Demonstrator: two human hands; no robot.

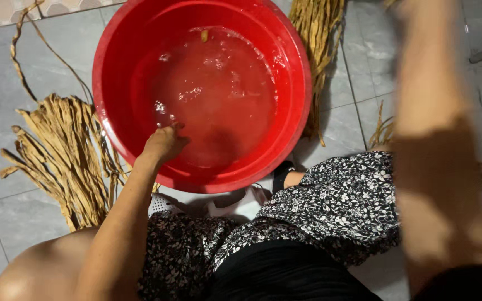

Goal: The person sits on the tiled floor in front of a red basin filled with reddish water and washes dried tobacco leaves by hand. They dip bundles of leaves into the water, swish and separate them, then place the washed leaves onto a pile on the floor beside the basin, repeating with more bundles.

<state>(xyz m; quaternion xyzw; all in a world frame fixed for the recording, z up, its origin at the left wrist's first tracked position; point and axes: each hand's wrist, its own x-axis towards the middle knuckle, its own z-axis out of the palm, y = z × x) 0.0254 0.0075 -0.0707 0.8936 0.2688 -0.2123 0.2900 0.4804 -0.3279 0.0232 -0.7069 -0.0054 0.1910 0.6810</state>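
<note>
Reaching into the red basin (112, 72), left hand (164, 142) dips loosely curled fingers in the water (218, 95), holding nothing visible. Dried fibre strips (62, 150) lie left, lengthwise toward the body. Right hand is out of frame.

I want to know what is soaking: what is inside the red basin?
The red basin holds cloudy water with a small tan scrap floating near the far wall. The left hand dips in at the near side; its fingertips and the bottom are hidden.
</note>
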